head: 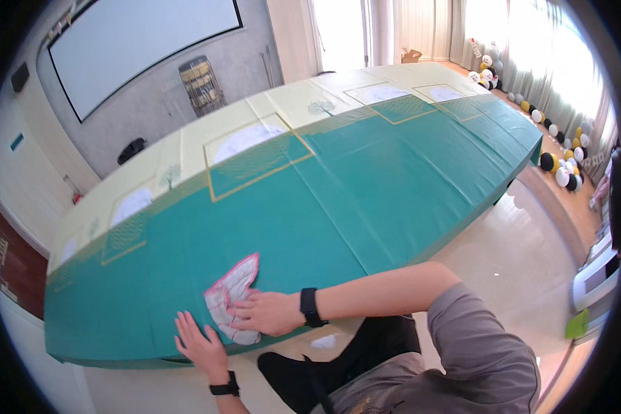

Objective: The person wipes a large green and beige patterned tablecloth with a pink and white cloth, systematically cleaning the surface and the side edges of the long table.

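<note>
My right hand presses down on a white cleaning cloth with pink edging. The cloth lies rumpled near the front edge of a long table, and part of it is hidden under my palm and fingers. To the left of the cloth, my left hand rests with its fingers spread on the tablecloth and holds nothing. That tablecloth is green on my side and cream on the far side, with printed gold frames and trees. Creases cross it, and it hangs over the table's edge. Both wrists wear black bands.
A projection screen hangs on the far wall above a stack of folded chairs. Balloons line the curtained windows at right. An open cardboard box sits on the floor beyond the table. A brown door stands at left.
</note>
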Available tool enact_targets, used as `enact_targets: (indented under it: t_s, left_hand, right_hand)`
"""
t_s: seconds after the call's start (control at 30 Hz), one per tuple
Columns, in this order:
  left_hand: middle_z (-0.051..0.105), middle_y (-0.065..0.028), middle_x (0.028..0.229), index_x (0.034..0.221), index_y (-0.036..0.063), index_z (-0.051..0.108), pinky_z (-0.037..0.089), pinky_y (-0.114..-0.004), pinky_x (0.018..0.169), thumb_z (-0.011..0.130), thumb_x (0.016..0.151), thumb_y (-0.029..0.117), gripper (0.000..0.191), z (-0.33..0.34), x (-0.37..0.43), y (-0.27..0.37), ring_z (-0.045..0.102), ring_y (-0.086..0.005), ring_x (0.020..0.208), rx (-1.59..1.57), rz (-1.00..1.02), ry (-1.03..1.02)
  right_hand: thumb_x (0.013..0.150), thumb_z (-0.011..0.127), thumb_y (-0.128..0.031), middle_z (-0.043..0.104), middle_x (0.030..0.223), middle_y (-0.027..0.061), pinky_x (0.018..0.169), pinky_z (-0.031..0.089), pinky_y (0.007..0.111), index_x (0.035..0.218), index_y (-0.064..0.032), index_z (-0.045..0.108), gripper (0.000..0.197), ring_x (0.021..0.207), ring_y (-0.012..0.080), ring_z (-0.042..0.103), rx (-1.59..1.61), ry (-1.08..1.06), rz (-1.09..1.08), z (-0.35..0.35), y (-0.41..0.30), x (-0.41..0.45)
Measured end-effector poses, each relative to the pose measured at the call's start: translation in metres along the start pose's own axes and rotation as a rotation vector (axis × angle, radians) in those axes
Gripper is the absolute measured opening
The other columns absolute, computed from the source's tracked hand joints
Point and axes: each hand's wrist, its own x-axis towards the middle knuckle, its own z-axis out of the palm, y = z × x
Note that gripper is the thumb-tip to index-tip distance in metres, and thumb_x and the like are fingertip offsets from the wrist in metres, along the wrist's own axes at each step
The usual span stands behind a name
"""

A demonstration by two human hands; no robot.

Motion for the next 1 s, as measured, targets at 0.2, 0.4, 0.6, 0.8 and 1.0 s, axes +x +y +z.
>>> enact_targets:
  t_s: [0.2, 0.4, 0.6, 0.8, 1.0]
  left_hand:
    - [0.034, -0.0109, 0.147, 0.138, 0.0034, 0.038, 0.018, -0.047, 0.108, 0.046, 0.088, 0.022, 0.054, 0.002, 0.0, 0.004, 0.03, -0.0249, 0.136, -0.058, 0.019, -0.037]
    - [0.034, -0.0097, 0.147, 0.138, 0.0026, 0.037, 0.018, -0.046, 0.109, 0.045, 0.089, 0.022, 0.053, 0.004, 0.006, -0.001, 0.031, -0.0239, 0.136, -0.018, 0.019, -0.009]
    - [0.034, -0.0113, 0.147, 0.138, 0.0027, 0.037, 0.017, -0.045, 0.109, 0.044, 0.091, 0.023, 0.052, 0.002, 0.005, 0.002, 0.03, -0.0247, 0.136, -0.042, 0.009, -0.019]
    - [0.034, -0.0136, 0.146, 0.137, 0.0005, 0.037, 0.018, -0.049, 0.108, 0.048, 0.086, 0.021, 0.056, 0.001, 0.005, 0.0, 0.031, -0.0271, 0.135, -0.028, 0.004, -0.001]
    - [0.034, -0.0141, 0.146, 0.136, 0.0, 0.037, 0.018, -0.049, 0.108, 0.048, 0.085, 0.022, 0.057, -0.003, 0.007, -0.002, 0.03, -0.0275, 0.136, -0.016, 0.005, -0.011]
  right_hand:
    - [0.081, 0.045, -0.007, 0.036, 0.143, 0.015, 0.104, 0.034, 0.04, 0.134, -0.0096, 0.042, 0.054, 0.126, 0.0296, 0.044, 0.277, -0.283, 0.212, -0.027, 0.046, 0.004]
    - [0.07, 0.063, -0.016, 0.051, 0.127, 0.0091, 0.087, 0.044, 0.041, 0.133, -0.0106, 0.044, 0.065, 0.112, 0.0256, 0.054, -0.182, -0.476, 0.662, -0.105, 0.125, -0.098]
    - [0.079, 0.053, -0.009, 0.049, 0.121, 0.0078, 0.097, 0.039, 0.036, 0.112, -0.0088, 0.051, 0.033, 0.114, 0.0232, 0.048, -0.017, -0.146, 0.855, -0.192, 0.154, -0.281]
    - [0.082, 0.053, -0.012, 0.061, 0.115, 0.0098, 0.09, 0.045, 0.038, 0.125, -0.0208, 0.053, 0.044, 0.108, 0.027, 0.057, -0.267, -0.401, 1.725, -0.223, 0.147, -0.383]
    - [0.078, 0.049, -0.011, 0.067, 0.099, 0.0128, 0.086, 0.048, 0.04, 0.101, -0.0053, 0.063, 0.027, 0.095, 0.0281, 0.064, -0.652, -0.389, 1.22, -0.187, 0.193, -0.284]
